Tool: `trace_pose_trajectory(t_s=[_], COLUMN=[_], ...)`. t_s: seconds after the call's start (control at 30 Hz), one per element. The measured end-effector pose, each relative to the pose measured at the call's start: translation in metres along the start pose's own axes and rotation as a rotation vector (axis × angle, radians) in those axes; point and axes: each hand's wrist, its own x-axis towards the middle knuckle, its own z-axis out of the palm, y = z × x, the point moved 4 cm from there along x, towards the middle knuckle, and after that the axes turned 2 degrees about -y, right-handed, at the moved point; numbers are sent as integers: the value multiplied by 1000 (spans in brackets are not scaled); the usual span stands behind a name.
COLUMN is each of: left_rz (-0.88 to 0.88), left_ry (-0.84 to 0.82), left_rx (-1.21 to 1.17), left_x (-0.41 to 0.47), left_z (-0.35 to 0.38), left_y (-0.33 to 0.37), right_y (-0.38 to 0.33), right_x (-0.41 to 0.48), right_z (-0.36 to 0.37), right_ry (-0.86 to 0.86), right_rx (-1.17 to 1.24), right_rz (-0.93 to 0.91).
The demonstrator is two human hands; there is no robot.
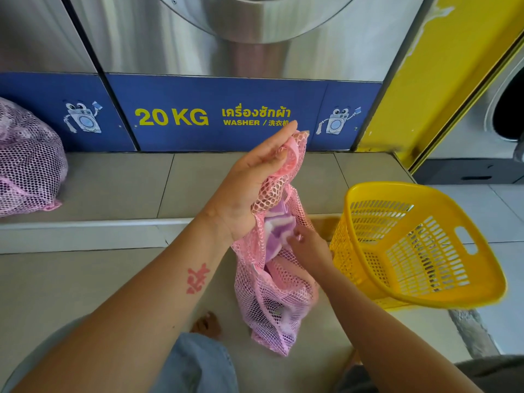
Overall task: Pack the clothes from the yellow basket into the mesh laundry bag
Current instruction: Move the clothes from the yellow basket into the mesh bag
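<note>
While the left hand [249, 177] is lifting the pink mesh laundry bag [279, 293] by its rim, fingers pinched on the netting, the bag is hanging long and upright with its mouth opening toward the right hand [307, 245]. That hand, the nearer one, is reaching into the mouth, its fingers curling on a soft purple-and-white striped garment [276, 231] and seemingly pressing it downward. Just to the right the rigid, slotted yellow basket [419, 245] is tilting on the tiled floor [71, 279], looking empty. A second filled mesh bag [28, 163] is sitting well apart on the step.
</note>
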Motion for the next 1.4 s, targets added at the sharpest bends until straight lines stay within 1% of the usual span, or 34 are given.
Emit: trace_pose_trajectory(t_s=[0.07,0.13,0.2,0.23,0.27,0.33,0.4,0.47,0.53,0.6,0.67,0.77,0.8,0.83,0.87,0.93,0.97,1.0,1.03,1.07,1.1,1.13,1.2,1.3,1.4], left_rz=[-3,-3,-4,-5,-9,-18,-18,-15,2,17,24,36,36,36,38,37,33,28,23,19,14,10,8,3,3], left_ry=[2,6,10,9,8,4,-15,-19,-39,-50,-43,-15,0,13,19,26,33,38,45,48,45,38,16,-10,-43], left_rx=[3,1,-3,-1,5,34,34,4,-30,-46,-55,-43,-40,-33,-26,2,14,25,39,48,55,56,53,45,24], left_x=[0,0,1,1,0,-1,-2,-6,-7,-7,-4,1,2,2,2,1,-1,-2,-3,-4,-5,-5,-7,-10,-13], left_z=[0,0,1,2,3,8,11,14,15,13,8,0,-2,-4,-5,-7,-8,-7,-6,-4,-2,1,6,12,11], left_y=[1,2,3,3,4,5,5,8,9,12,15,17,17,16,16,14,14,13,13,12,12,11,11,11,10], right_y=[-9,-23,-43,-55,-69,-84,-86,-78,-65,-57,-51,-34,-27,-21,-15,-3,5,12,16,16,12,6,-15,-50,-69], right_x=[-2,-6,-17,-23,-31,-41,-41,-36,-30,-25,-23,-20,-20,-20,-19,-16,-15,-14,-14,-12,-11,-10,-9,0,16], right_z=[-3,-7,-13,-15,-15,-4,12,22,28,26,22,16,11,3,-11,-51,-70,-85,-95,-98,-100,-100,-96,-82,-67], right_ry=[63,102,142,134,96,-47,-227,-366,-428,-371,-261,-180,-130,-43,74,293,373,419,411,379,347,328,326,233,154], right_rx=[117,278,325,279,205,-14,-230,-511,-774,-861,-859,-846,-804,-759,-682,-437,-348,-311,-336,-376,-412,-419,-369,-272,-293], right_rz=[13,-20,-161,-253,-339,-419,-404,-413,-449,-485,-524,-542,-560,-550,-507,-260,-119,-14,63,99,91,57,-80,-259,-297])
